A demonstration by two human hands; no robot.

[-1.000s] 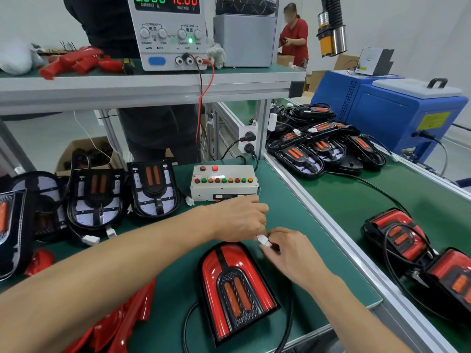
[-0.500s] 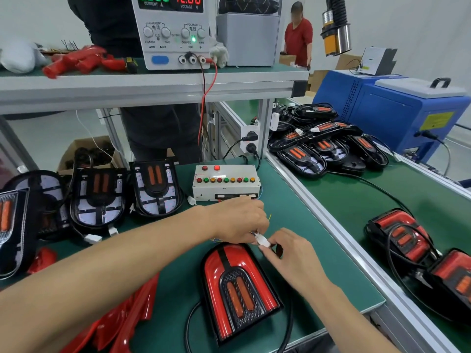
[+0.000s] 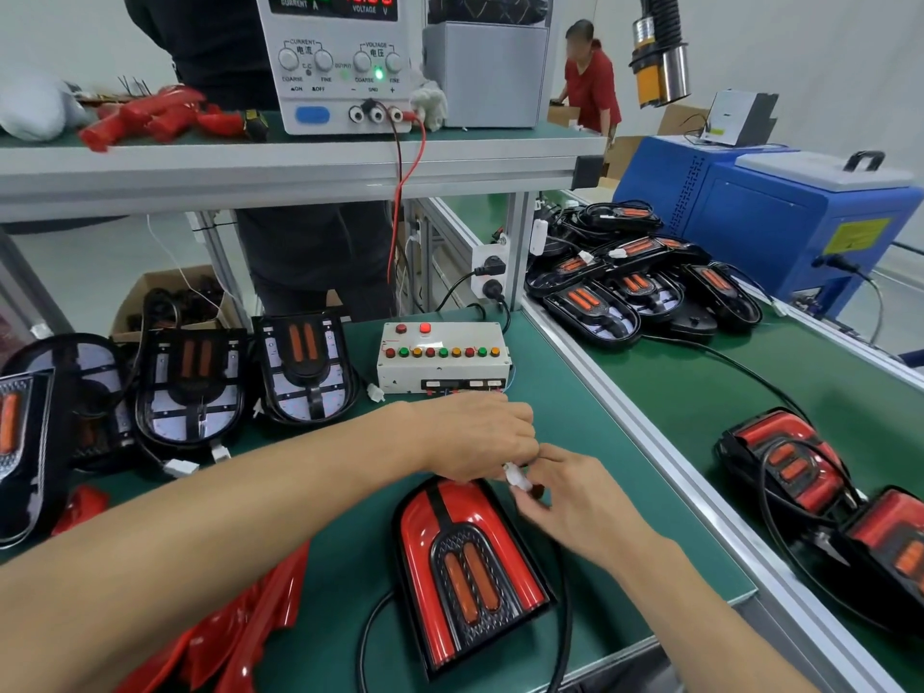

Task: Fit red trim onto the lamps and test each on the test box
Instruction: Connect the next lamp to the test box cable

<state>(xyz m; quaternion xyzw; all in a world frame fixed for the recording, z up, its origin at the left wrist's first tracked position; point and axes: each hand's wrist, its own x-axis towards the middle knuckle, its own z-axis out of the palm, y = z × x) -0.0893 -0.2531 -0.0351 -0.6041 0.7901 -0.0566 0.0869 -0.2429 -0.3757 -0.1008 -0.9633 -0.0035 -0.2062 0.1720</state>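
Hands: both hands are meeting just above the top of the red lamp. The right hand (image 3: 575, 507) is pinching a small white plug (image 3: 515, 476) with curled fingers. The left hand (image 3: 480, 435) is curling its fingers down at the same plug, but what it is holding is hidden under the hand.
Lamp being tested: the lamp with red trim (image 3: 470, 567) is lying flat on the green desk (image 3: 625, 492), right under the hands. Its black cord (image 3: 562, 642) is looping around its right side.
Test box: the white test box (image 3: 442, 357) is sitting just behind the left hand, with a row of colored buttons on top. None of the lamp's lights are looking lit.
Done so far: this lamp is already wearing its trim. Two more red-trimmed lamps (image 3: 785, 462) are lying on the belt to the right, so they are likely finished.
Left to do: I think the plug is being joined up so the test can start. Three lamps without trim (image 3: 305, 367) are waiting in a row to the left of the box. Loose red trim pieces (image 3: 240, 637) are lying at the near left.
Farther out: a power supply (image 3: 340, 62) is glowing on the shelf above.
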